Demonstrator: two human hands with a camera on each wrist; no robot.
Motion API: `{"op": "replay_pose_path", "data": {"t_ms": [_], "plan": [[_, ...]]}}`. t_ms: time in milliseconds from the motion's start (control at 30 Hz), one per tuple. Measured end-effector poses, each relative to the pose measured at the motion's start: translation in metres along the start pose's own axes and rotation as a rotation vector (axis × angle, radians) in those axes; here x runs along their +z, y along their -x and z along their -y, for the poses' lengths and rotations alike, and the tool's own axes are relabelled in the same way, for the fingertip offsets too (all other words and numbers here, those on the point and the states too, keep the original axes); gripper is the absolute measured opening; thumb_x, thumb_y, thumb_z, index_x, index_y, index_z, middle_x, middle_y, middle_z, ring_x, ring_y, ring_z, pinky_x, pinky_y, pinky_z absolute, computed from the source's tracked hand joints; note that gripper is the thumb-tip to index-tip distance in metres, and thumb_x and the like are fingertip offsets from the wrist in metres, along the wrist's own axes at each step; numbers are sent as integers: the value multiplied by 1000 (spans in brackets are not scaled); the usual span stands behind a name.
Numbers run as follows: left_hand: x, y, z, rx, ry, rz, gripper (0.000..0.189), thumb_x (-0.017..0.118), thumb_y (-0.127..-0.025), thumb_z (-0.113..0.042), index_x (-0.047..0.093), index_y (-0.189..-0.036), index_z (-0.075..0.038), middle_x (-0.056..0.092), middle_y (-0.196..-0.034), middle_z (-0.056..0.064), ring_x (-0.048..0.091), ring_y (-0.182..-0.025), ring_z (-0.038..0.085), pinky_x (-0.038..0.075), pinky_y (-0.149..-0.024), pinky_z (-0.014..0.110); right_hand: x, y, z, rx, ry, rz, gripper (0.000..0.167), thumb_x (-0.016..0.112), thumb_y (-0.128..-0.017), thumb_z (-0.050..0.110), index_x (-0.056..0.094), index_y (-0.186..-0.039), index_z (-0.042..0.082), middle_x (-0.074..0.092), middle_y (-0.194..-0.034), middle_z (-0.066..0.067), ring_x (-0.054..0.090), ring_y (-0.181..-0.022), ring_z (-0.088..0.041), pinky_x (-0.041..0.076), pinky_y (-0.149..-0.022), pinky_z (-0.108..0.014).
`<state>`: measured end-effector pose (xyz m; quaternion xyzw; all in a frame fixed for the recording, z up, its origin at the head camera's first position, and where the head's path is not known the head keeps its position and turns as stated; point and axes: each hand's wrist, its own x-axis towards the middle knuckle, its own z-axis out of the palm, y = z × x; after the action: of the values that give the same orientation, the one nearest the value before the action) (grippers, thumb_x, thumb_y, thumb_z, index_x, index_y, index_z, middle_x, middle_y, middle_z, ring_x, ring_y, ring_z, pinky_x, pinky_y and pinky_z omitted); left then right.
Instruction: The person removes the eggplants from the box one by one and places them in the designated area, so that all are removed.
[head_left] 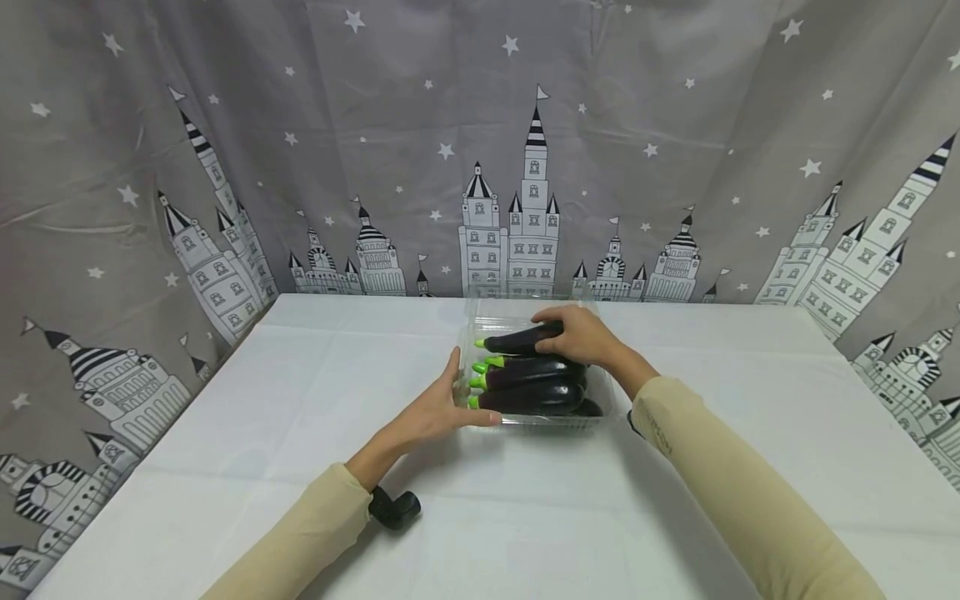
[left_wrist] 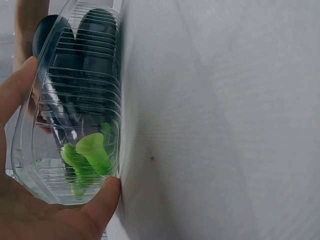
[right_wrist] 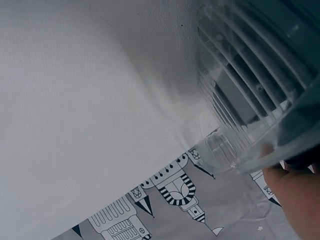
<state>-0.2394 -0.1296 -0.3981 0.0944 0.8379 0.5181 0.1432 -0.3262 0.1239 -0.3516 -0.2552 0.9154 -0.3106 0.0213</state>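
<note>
Several dark eggplants (head_left: 531, 397) with bright green stem ends (left_wrist: 92, 150) lie in a clear plastic container (head_left: 558, 422). The stem ends point left. My right hand (head_left: 583, 335) grips the uppermost eggplant (head_left: 517, 342) from above, inside the container near its back, with the stem end showing left of the fingers. Around the container's left front corner, my left hand (head_left: 435, 408) rests with thumb and fingers spread. Its thumb lies along the front wall. In the right wrist view, the right hand (right_wrist: 295, 195) shows only partly, beyond the ribbed container wall (right_wrist: 250, 85).
The container stands near the back edge of a white-covered table (head_left: 247, 400). Behind it hangs a grey curtain (head_left: 405, 150) printed with castles and stars. A black wrist device (head_left: 395, 508) is under the left wrist.
</note>
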Motion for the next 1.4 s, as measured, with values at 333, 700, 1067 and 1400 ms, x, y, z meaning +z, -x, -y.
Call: {"op": "replay_pose_path", "data": {"t_ms": [333,700,1067,1400], "plan": [[0,0,0,9,11,7,129,86,-75,-38,-10,-159,-15,6,-163,17,4,-149,33,9,-114,61,2,-1,-1,11,28,-12,43,74,-85,12,65,-125,0,64,-126,-17,56,-121,-33,39,-105,-50],[-1,0,1,20,1,9,128,85,-76,-38,-10,-158,-14,4,-163,16,2,-149,33,8,-114,60,1,1,-2,-7,20,-45,40,76,-85,12,68,-122,-1,66,-123,-17,57,-119,-34,39,-104,-50],[0,-1,1,11,-15,3,128,85,-76,-40,-9,-159,-14,5,-163,17,3,-149,34,9,-114,61,-1,5,-6,-41,-78,-77,40,76,-84,11,68,-121,-1,65,-123,-17,57,-117,-33,41,-102,-51],[0,-3,3,8,-24,-1,127,84,-76,-42,-9,-159,-16,6,-164,15,4,-149,33,10,-113,63,-7,10,-9,-64,-154,-95,43,76,-84,14,67,-124,3,61,-121,-15,54,-108,-30,41,-96,-50]]}}
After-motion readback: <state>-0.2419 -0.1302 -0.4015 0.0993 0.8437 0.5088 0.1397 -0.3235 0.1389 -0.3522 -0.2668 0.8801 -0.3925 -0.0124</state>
